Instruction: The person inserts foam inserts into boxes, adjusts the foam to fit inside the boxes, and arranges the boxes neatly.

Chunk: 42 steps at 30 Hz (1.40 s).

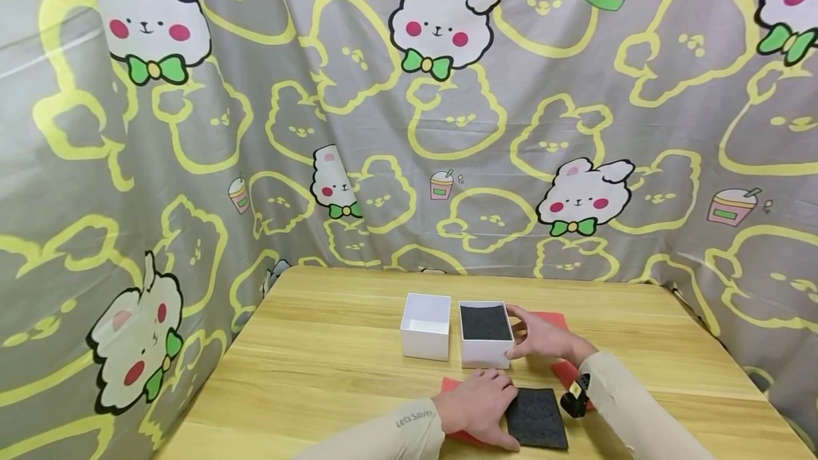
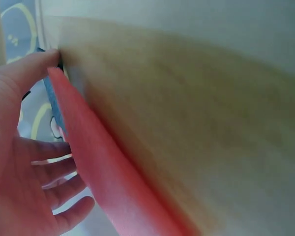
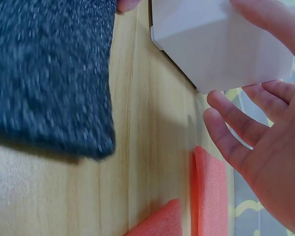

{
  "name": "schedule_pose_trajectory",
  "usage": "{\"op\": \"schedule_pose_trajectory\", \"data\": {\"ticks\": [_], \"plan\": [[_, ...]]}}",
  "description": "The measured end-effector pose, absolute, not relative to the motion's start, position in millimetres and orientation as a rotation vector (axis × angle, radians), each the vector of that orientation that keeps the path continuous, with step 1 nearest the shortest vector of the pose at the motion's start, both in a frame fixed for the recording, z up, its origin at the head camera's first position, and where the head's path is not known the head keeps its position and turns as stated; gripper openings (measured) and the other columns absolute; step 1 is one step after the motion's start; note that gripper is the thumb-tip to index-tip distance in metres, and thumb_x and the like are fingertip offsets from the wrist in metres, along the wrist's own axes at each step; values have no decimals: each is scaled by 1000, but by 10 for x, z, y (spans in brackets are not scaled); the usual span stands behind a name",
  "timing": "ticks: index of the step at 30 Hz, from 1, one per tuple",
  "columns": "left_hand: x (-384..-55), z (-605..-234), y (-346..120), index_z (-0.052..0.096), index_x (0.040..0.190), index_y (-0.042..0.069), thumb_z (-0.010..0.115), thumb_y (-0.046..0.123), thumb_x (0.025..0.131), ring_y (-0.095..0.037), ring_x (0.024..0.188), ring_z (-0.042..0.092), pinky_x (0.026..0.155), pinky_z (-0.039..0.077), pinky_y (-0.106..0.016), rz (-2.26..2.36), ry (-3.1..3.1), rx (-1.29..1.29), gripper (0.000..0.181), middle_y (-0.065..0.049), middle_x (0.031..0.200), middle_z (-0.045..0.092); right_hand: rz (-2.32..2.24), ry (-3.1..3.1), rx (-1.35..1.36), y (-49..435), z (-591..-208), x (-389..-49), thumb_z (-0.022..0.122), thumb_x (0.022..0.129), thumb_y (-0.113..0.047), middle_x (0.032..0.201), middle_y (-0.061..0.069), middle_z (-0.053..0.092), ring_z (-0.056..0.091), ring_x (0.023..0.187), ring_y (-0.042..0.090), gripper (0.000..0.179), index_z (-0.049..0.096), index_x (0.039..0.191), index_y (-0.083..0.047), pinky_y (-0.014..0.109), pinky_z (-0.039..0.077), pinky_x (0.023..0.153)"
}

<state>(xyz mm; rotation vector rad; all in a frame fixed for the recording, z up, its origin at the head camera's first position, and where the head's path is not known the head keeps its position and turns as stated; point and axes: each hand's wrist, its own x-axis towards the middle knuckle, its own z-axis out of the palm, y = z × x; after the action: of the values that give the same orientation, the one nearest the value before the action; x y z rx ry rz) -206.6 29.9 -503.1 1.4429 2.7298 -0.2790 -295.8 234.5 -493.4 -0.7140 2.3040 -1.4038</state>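
Observation:
A white box [image 1: 487, 355] stands upright on the table with black foam [image 1: 486, 323] inside it. My right hand [image 1: 543, 336] grips this box at its right side, the thumb at the near corner and the fingers toward the back. In the right wrist view, the thumb and fingers of the right hand [image 3: 265, 113] lie about the white box [image 3: 211, 49]. Nearer to me, my left hand [image 1: 479, 407] rests over the left part of a square black foam sheet [image 1: 537, 417], fingers extended. Red foam [image 2: 103, 152] shows under that hand.
A second white box [image 1: 426, 346] stands to the left, its top uncovered. More red foam [image 1: 554, 319] lies behind the right hand and forearm. The wooden table [image 1: 307, 353] meets a patterned curtain [image 1: 383, 126] at the back and left. A black device [image 1: 576, 397] is strapped to the right wrist.

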Motion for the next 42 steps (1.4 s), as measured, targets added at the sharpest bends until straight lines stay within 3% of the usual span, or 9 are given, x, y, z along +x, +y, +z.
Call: {"op": "schedule_pose_trajectory", "data": {"ticks": [16,31,42], "plan": [[-2056,-5009,326,45,134,25,52,81,70,-4,119,40,97,35,-23,-275,2712,1453,86,14,127,45,-1390,2320,-730,2335,-4945,-2964,81,74,-12,135,28,38,51,109,37,98,16,146,6,37,49,81],[-2075,-4968,240,48,132,17,58,74,72,-3,110,44,96,32,-15,-298,2692,1607,83,9,119,47,-1411,2298,-722,2354,-4948,-2966,81,75,-12,136,28,38,50,111,38,98,16,146,5,37,49,82],[-2131,-4803,-48,39,142,11,59,66,77,-10,121,37,100,28,-17,-180,2687,1623,87,3,137,41,-1391,2308,-747,2354,-4966,-2971,80,75,-14,133,27,40,52,109,36,96,17,146,3,37,50,81]]}}
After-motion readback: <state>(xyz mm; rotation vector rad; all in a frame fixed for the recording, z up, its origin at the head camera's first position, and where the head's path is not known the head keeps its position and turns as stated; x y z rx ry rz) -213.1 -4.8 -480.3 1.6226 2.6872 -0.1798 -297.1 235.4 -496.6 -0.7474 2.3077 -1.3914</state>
